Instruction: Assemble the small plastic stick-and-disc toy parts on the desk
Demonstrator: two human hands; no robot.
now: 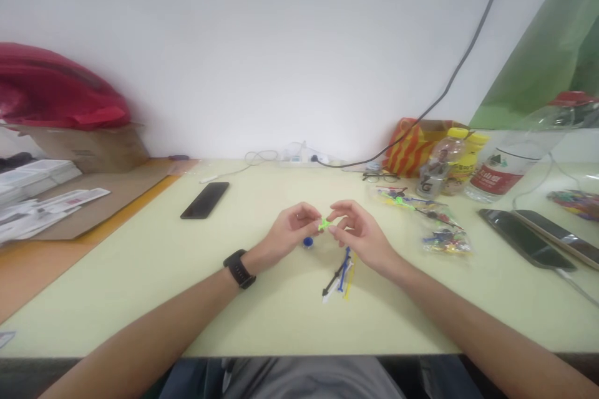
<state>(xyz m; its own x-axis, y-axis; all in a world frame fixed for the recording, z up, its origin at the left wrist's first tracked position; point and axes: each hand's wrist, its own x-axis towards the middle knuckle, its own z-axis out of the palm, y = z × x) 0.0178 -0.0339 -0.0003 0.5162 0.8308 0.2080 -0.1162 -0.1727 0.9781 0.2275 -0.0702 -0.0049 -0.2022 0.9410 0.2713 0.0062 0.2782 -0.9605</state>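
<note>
A small bright green plastic piece (324, 224) is pinched between my two hands above the middle of the table; its exact kind is too small to make out. My left hand (296, 225), with a black watch on the wrist, grips it from the left by thumb and fingertips. From the other side my right hand (358, 230) holds it the same way. Just under the left fingers lies a round blue part (307, 242). Below the right hand rest several thin plastic sticks with arrow-like ends: a black one (332, 280), a blue one (344, 271), plus white and yellow ones.
Bags of colourful plastic parts (447, 240) lie to the right, near glasses (381, 176), bottles (508, 168) and two phones (526, 237). Another phone (204, 201) is at left. A power strip (299, 154) sits by the wall; a cardboard box (93, 146) stands far left.
</note>
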